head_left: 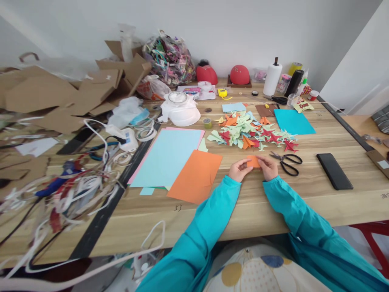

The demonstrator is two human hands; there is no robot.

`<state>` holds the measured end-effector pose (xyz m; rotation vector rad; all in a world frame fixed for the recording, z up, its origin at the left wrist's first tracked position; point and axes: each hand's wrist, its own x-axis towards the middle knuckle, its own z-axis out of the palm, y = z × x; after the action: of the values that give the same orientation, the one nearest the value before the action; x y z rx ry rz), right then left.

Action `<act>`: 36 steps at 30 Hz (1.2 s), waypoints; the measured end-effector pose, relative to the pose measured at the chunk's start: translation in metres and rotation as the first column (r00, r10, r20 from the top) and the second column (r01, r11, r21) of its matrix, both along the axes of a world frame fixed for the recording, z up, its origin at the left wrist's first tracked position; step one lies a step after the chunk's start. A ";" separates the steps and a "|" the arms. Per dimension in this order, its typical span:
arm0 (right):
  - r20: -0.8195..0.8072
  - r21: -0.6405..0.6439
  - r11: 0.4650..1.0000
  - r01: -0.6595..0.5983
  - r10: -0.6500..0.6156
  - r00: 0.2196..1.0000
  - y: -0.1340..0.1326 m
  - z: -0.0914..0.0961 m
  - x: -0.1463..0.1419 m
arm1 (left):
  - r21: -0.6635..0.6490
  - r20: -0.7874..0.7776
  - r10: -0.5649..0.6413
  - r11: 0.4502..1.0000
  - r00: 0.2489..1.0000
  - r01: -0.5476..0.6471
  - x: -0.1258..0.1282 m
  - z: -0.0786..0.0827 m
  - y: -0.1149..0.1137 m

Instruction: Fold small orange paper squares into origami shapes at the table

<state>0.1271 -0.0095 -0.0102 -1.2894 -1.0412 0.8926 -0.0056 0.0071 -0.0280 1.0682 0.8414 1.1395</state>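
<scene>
My left hand (239, 170) and my right hand (268, 167) both pinch a small orange piece of paper (253, 161) just above the wooden table (304, 198). Each hand grips one side of it with closed fingers. Black scissors (287, 161) lie just right of my right hand. A large orange sheet (196, 175) lies left of my left hand, over a light blue sheet (168, 156). Beyond my hands is a heap of small folded paper shapes (252, 134) in green, orange and red.
A black phone (334, 170) lies at the right. A teal sheet (293, 121) is behind the heap. Cardboard pieces (60, 93), tangled straps and cords (69, 186) fill the left side. A white bowl (180, 108), paper towel roll (272, 79) and red objects stand at the back.
</scene>
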 end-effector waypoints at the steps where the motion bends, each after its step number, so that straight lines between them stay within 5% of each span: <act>1: -0.002 0.002 1.000 0.002 -0.002 1.000 0.000 0.000 0.000 | 0.012 0.011 -0.002 1.000 1.000 0.002 0.000 0.000 -0.001; 10: -0.091 0.026 0.991 -0.132 0.134 0.987 -0.001 -0.001 0.003 | -0.021 0.008 0.034 0.999 0.999 -0.034 -0.001 0.007 0.000; 14: -0.005 0.071 0.979 -0.189 0.190 0.982 -0.002 0.000 0.001 | -0.004 -0.021 0.041 0.999 0.999 -0.041 -0.005 0.015 -0.001; 19: 0.128 0.111 0.975 -0.191 0.177 0.976 -0.002 0.002 0.001 | 0.008 -0.037 0.057 0.998 0.998 -0.057 -0.006 0.016 -0.002; 36: 0.073 0.087 0.977 -0.196 0.190 0.979 -0.003 0.002 0.001 | 0.020 -0.073 0.116 0.993 0.991 -0.115 -0.008 0.026 -0.004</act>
<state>0.1285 -0.0129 -0.0081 -1.1588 -1.2613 0.9417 -0.0133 0.0031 -0.0017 1.0913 0.9644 1.2111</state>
